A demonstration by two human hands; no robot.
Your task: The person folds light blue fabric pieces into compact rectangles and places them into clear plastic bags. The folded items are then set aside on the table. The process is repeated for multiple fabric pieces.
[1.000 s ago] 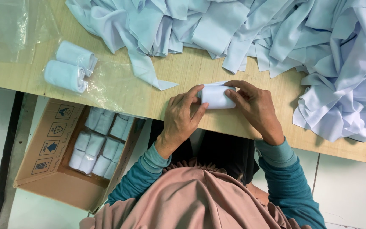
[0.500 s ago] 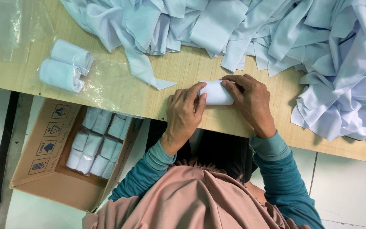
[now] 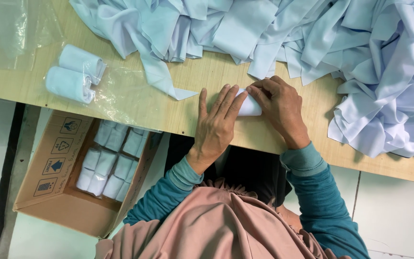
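Head view. I read the left hand (image 3: 216,122) as laid flat, fingers spread, pressing on the small pale blue cloth roll (image 3: 251,106) at the near edge of the wooden table (image 3: 207,72). The right hand (image 3: 276,108) pinches the roll's end with its fingertips.

Progress, as I judge it: this roll looks nearly wound. Two finished rolls (image 3: 75,73) lie in a clear plastic bag (image 3: 116,91) at 9 o'clock. More bagged rolls fill the cardboard box (image 3: 63,192) on the floor at 8 o'clock. A large heap of loose blue strips (image 3: 360,57) from 12 to 3 o'clock remains unrolled.

The box flap carries dark square handling symbols (image 3: 56,160) in a column.
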